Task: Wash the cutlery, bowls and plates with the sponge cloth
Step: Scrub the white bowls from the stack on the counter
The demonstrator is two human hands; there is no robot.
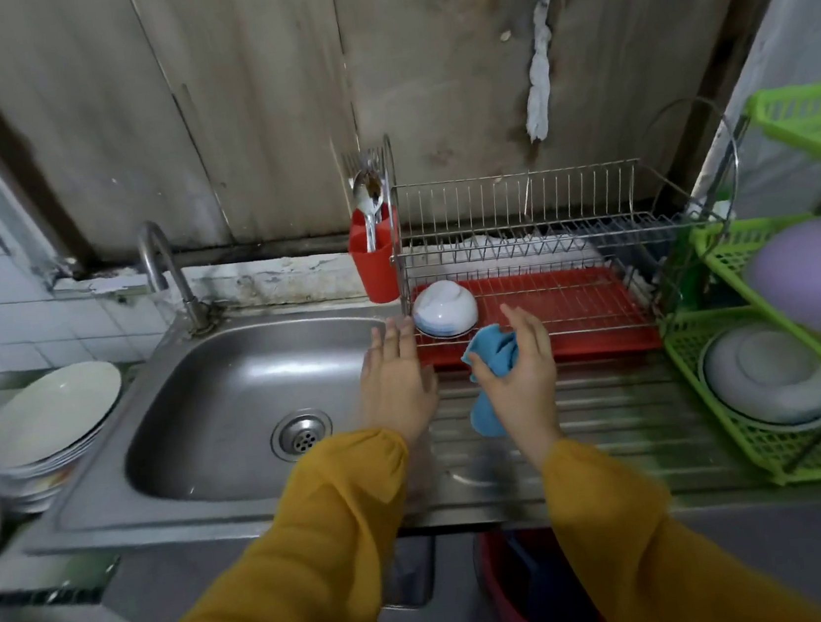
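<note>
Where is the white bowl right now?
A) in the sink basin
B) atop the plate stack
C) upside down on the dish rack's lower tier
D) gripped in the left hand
C: the white bowl sits inverted on the dish rack above the red tray.

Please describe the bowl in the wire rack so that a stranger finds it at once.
Right of the steel sink stands a wire rack over a red tray. At the lower tier's left end one bowl lies upside down. It is white with a blue band near its rim, the only dish there.
</note>
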